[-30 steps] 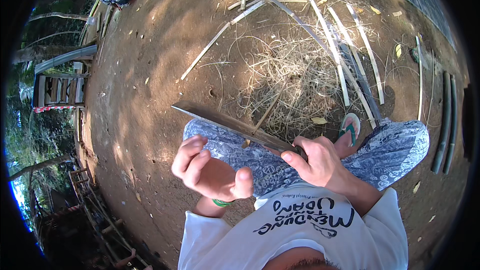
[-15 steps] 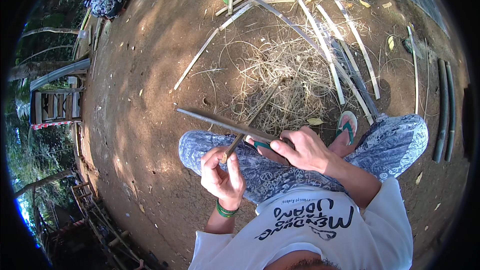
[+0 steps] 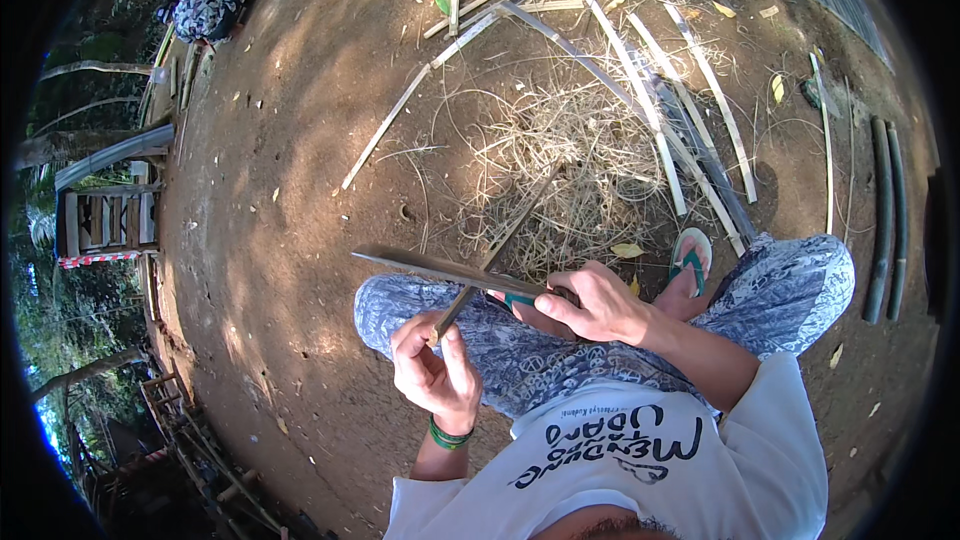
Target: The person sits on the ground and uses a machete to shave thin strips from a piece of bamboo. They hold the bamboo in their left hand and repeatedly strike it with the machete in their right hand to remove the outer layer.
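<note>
The left hand pinches a thin brown wooden stick; the right hand grips a long grey metal knife (crossing the stick), pale curly shavings beyond both.

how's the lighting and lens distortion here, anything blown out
Head view: dappled sun and shade across the dirt ground, shavings partly brightly lit; head view: fisheye bowing of the dark poles near the rim, black corners; head view: bright patch at far left looks washed out, blue-fringed; head view: knife easy to make out

brown dirt ground | heap of curly shavings | pale flat strips | two dark poles
</note>
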A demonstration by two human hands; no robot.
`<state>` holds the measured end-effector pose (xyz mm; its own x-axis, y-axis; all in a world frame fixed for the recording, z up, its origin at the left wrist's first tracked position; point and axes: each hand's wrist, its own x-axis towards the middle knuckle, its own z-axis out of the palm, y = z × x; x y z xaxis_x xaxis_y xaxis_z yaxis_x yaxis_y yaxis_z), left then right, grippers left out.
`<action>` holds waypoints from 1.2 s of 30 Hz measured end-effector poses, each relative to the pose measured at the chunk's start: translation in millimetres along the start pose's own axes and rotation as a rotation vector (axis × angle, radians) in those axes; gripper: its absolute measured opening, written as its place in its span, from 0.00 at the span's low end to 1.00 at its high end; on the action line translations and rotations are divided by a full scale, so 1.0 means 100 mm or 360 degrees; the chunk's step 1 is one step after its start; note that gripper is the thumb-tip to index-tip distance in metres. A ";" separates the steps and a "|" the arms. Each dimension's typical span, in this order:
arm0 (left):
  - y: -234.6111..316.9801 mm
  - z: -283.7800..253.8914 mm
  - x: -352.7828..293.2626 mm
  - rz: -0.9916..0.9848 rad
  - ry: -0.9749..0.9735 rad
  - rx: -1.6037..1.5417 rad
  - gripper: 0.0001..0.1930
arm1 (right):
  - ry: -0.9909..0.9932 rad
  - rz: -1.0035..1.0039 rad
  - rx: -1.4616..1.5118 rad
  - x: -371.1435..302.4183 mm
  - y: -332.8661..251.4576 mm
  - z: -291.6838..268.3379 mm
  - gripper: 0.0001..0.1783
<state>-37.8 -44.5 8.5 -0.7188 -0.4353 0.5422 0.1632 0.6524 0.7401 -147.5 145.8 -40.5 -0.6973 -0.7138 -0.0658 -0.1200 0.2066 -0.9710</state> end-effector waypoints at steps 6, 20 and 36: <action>0.05 -0.04 -0.02 0.0045 -0.0074 0.0011 0.07 | 0.0268 0.0741 -0.0356 0.19 1.34 -0.16 0.44; -0.07 -0.04 -0.05 0.0044 -0.0028 0.0025 0.07 | 0.0188 0.0842 -0.0646 0.33 1.96 -0.27 0.47; -0.08 -0.06 0.01 -0.0087 0.0034 -0.0055 0.08 | 0.0439 0.1371 -0.0706 0.54 2.67 -0.37 0.47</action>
<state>-35.3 -53.9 5.5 -0.7128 -0.4827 0.5087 0.1478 0.6057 0.7819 -243.1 187.3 -294.7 -0.8030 -0.0357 -0.5949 0.2889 0.8498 -0.4408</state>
